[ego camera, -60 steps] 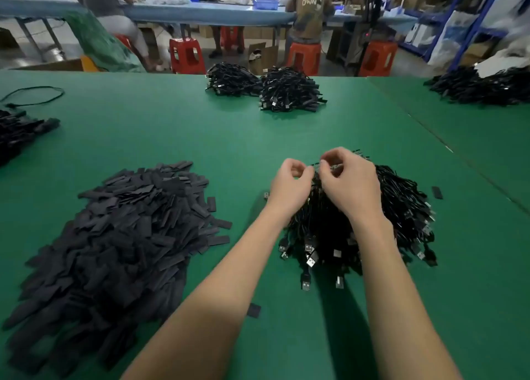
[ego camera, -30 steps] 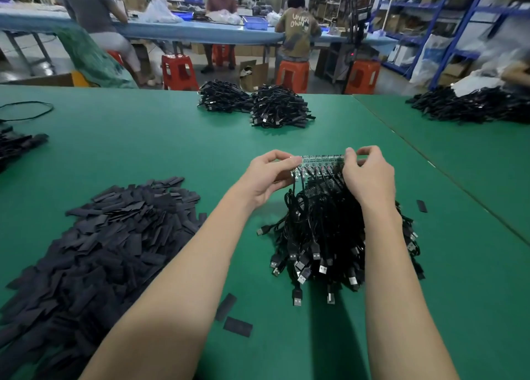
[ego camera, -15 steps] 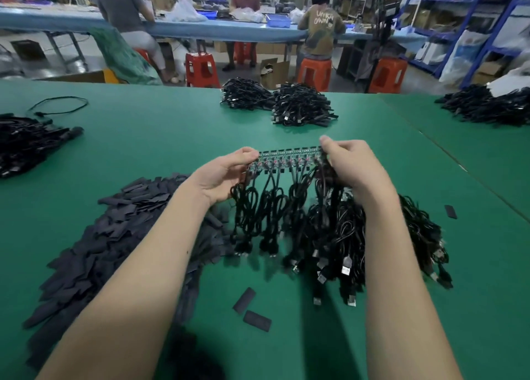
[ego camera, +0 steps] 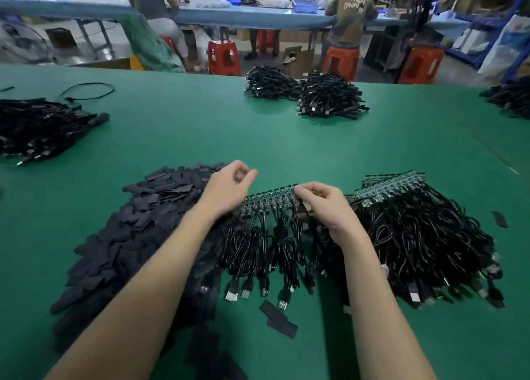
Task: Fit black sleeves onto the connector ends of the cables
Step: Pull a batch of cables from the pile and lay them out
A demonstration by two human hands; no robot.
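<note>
Now my right hand pinches the row of cable ends flat, so my empty, loosely curled left hand can grab sleeves.

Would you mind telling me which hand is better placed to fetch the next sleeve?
Left, probably: the left hand hovers beside the sleeve pile, while the right hand pinches the connector strip.

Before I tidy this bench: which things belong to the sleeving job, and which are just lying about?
In use:
sleeve pile
cable strip
right hand
left hand
waiting cables

Lying about:
far bundles
loose cable
stray sleeves
</note>
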